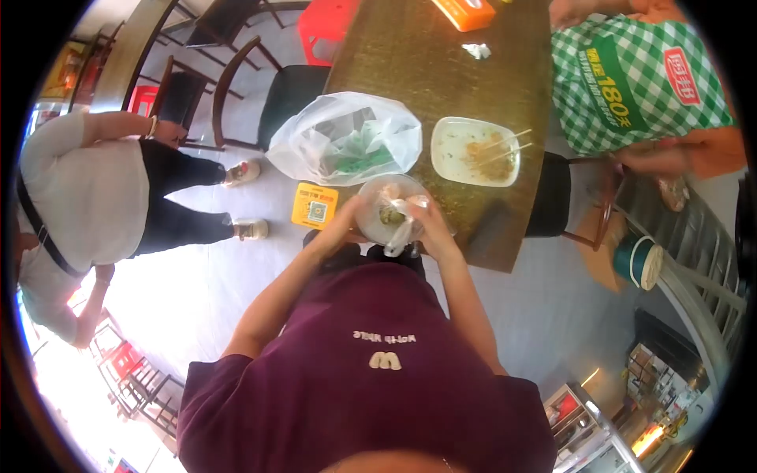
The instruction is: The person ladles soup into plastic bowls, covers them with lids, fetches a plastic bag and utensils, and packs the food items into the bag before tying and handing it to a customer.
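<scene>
A round, pale translucent container is at the table's near edge, with my left hand against its left side. Over its right part, my right hand has its fingers bent round a small clear plastic bag. Something greenish shows between my hands, too small to make out. What my left fingers grip is partly hidden. Just behind the container lies a large white plastic bag with green material inside. A white rectangular dish with brown food remains and two thin sticks is at the right.
The brown table carries an orange box and a crumpled tissue. A yellow QR-code card is left of the container. One person stands at the left; another in a green checked apron is at the right, beside a chair.
</scene>
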Demonstrator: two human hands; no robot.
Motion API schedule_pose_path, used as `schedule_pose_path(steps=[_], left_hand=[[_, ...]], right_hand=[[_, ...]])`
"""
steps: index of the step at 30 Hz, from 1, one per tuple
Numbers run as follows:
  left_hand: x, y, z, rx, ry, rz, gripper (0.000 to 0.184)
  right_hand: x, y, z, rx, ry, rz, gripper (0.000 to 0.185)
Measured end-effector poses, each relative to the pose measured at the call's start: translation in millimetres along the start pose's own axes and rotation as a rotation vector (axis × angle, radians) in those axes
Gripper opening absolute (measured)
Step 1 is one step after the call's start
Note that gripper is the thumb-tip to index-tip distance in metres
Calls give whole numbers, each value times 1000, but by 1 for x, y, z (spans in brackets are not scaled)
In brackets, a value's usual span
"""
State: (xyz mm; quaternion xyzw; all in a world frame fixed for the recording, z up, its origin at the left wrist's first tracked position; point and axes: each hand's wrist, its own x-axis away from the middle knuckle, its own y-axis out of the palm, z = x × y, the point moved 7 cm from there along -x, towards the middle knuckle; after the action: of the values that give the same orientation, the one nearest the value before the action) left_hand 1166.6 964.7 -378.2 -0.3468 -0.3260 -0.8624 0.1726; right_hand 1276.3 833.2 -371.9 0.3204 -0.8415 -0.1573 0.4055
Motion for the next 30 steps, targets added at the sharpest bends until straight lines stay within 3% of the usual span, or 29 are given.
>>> schedule_pose_path(steps=[4, 5, 6, 7, 8, 9, 12, 15, 18, 19, 22, 27, 29, 30], left_hand=[[27, 12, 44, -683, 35, 94, 63], [50, 8, 86, -1031, 591, 497, 50], [63, 1, 112, -845, 862, 611, 48], [73, 14, 146, -806, 1050, 546, 50], [51, 21, 159, -861, 1106, 481, 52], [14, 20, 154, -1166, 1028, 412, 54], [-85, -38, 104, -1041, 548, 435, 67], [-84, -14, 112, -901, 505, 230, 77], [-98, -1, 103, -1029, 303, 139, 75], [-101, 4, 105, -1090, 407, 190, 75], [-104, 6, 106, -1172, 449, 239, 66], [-3, 24, 110, -834, 814, 274, 36], [24, 3, 77, -934, 770, 348, 37], [19, -3, 59, -832, 603, 301, 39]], right_hand=[[4, 6, -6, 22, -82, 5, 61], [4, 5, -7, 57, -81, 51, 59], [-5, 5, -6, 71, -113, 50, 58], [-5, 1, 0, 92, -123, 57, 58], [0, -4, 6, 123, -129, 67, 58], [3, -4, 6, 125, -140, 66, 58], [12, -17, 14, 100, -81, 109, 58], [6, -9, 9, 125, -112, 129, 60], [9, -1, 7, 113, -145, 117, 59], [9, -1, 6, 123, -162, 122, 57], [7, 0, 6, 142, -197, 127, 55], [14, 0, 7, 135, -174, 155, 62], [15, 0, 9, 149, -176, 162, 62], [15, 0, 10, 141, -180, 167, 63]])
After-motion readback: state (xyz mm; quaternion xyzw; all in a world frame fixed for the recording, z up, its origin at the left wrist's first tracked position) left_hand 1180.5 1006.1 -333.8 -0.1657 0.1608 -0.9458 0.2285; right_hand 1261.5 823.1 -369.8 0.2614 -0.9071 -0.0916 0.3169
